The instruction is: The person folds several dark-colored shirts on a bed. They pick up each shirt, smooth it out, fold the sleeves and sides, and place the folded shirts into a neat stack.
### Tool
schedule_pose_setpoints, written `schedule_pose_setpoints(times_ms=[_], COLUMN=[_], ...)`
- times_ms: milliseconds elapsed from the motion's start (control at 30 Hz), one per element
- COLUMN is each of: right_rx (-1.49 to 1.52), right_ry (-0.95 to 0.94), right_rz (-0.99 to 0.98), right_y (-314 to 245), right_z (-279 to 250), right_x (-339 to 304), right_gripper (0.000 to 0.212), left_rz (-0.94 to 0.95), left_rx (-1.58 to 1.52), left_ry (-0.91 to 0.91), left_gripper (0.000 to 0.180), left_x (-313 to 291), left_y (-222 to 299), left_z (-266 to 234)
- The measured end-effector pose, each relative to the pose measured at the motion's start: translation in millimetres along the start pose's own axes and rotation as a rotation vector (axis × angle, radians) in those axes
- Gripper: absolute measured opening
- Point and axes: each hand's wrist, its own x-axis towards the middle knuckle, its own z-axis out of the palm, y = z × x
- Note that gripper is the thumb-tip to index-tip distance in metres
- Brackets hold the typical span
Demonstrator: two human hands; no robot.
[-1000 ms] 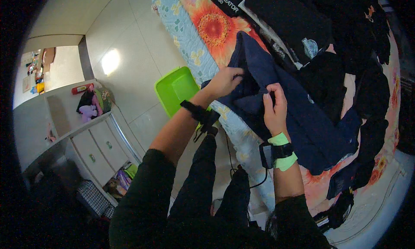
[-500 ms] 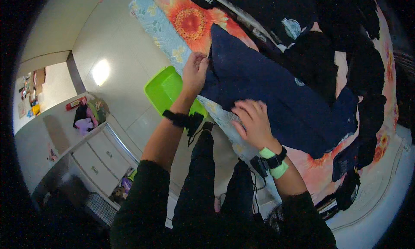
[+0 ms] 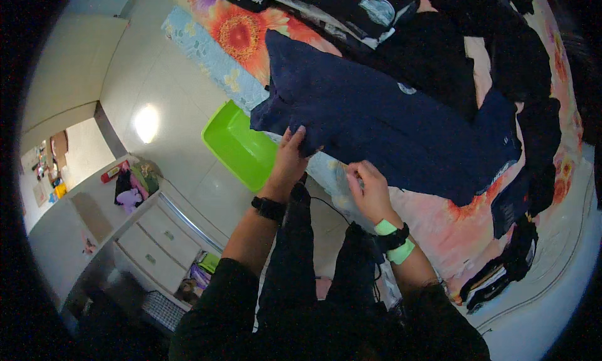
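Note:
A navy shirt lies stretched out and folded lengthwise on the bed, with a small pale emblem near its upper edge. My left hand pinches the near edge of the shirt towards its left end, where the cloth is bunched and overhangs the bedside. Farther right along the same edge is my right hand, its fingers curled in at the cloth; the fingertips are partly hidden. Both wrists wear black bands, the right one over a light green strip.
Black garments cover the far side of the flowered bed sheet. A green plastic tub stands on the tiled floor beside the bed. At left is a white cabinet with drawers and small items on top. Dark cables run near my feet.
My left hand has moved down along the shirt's edge, away from its far left corner. The right hand has drawn back from the cloth's surface to its near edge, its fingers curling in.

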Motion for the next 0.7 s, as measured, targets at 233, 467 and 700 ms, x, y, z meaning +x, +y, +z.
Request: schedule_pose_setpoints(times_ms=[233, 467, 700], right_rx=[0.437, 0.649, 0.084], right_ry=[0.122, 0.44, 1.266], right_rz=[0.395, 0.536, 0.607], right_y=[4, 64, 222], right_z=[18, -32, -176], right_x=[20, -85, -140], right_gripper=[0.035, 0.025, 0.044], left_rz=[0.164, 0.873, 1.026], left_rx=[0.593, 1.191, 1.41], left_ry=[0.074, 0.072, -0.499], left_gripper=[0.042, 0.059, 0.064], left_x=[22, -31, -50], left_y=[-25, -22, -77], left_z=[-24, 17, 142])
